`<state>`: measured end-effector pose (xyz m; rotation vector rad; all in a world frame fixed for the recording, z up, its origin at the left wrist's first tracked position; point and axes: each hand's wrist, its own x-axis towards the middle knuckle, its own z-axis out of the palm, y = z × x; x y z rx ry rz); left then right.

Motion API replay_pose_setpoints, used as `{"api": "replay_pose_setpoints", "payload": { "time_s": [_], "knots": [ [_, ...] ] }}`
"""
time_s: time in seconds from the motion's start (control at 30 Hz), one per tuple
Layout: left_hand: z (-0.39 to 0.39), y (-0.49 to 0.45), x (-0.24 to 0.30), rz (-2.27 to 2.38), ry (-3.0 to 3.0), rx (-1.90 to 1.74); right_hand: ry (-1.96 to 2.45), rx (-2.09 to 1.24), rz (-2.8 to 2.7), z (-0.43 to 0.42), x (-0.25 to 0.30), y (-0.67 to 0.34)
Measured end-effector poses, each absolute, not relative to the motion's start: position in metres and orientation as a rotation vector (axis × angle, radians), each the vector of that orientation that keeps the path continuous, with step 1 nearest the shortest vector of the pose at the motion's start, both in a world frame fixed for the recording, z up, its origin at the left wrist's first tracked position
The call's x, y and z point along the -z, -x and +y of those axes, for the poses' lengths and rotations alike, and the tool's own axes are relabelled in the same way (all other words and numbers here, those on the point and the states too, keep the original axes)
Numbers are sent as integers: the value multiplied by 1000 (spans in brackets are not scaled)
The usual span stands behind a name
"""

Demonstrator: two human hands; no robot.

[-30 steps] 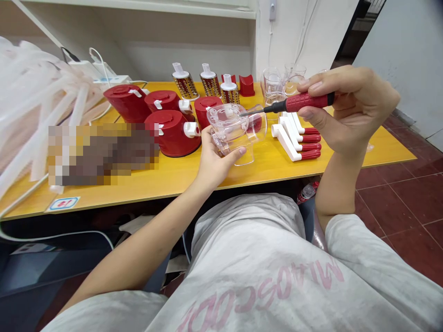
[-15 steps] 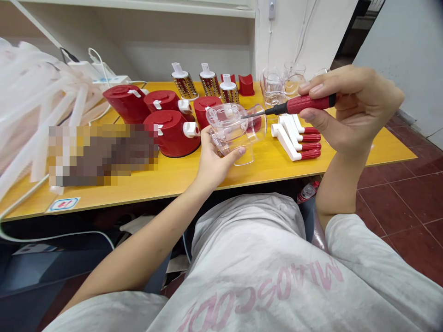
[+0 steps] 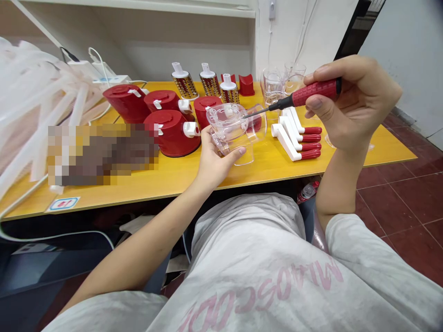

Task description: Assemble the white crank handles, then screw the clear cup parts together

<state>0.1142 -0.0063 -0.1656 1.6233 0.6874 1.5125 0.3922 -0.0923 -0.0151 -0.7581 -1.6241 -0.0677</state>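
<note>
My left hand (image 3: pixel 218 159) is closed around a clear plastic grater housing (image 3: pixel 226 122), holding it tilted above the table's front part. My right hand (image 3: pixel 353 101) grips a screwdriver (image 3: pixel 313 93) by its red and black handle, thumb below and fingers above. The screwdriver's thin shaft slants down to the left, and its tip is at the rim of the housing; whether it touches a screw there is too small to tell. Behind the housing stands a red base (image 3: pixel 204 108), partly hidden. White crank handles with red grips (image 3: pixel 290 143) lie to the right of it.
Several red bases (image 3: pixel 171 133) stand left of the housing. Metal grater drums (image 3: pixel 185 85) and red pushers (image 3: pixel 246 85) are behind. More clear housings (image 3: pixel 273 83) stand at the back right. Plastic wrapping (image 3: pixel 31 101) and a white cable lie at the left. A pixelated patch covers part of the table.
My right hand has shifted slightly and its fingers have turned on the screwdriver handle, which now sits a little higher and further right. The left hand and housing have stayed put.
</note>
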Motion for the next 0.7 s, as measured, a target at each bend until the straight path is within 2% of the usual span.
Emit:
{"api": "replay_pose_setpoints", "payload": {
  "time_s": [0.37, 0.6, 0.7],
  "knots": [
    [-8, -115, 162, 688, -1623, -1524, 601, 136, -1582, -82, 17, -392],
    [-8, -115, 163, 685, -1624, -1526, 834, 7, -1499, -75, 21, -390],
    [-8, -115, 162, 689, -1623, -1516, 766, -102, -1494, -71, 19, -388]
  ]
}}
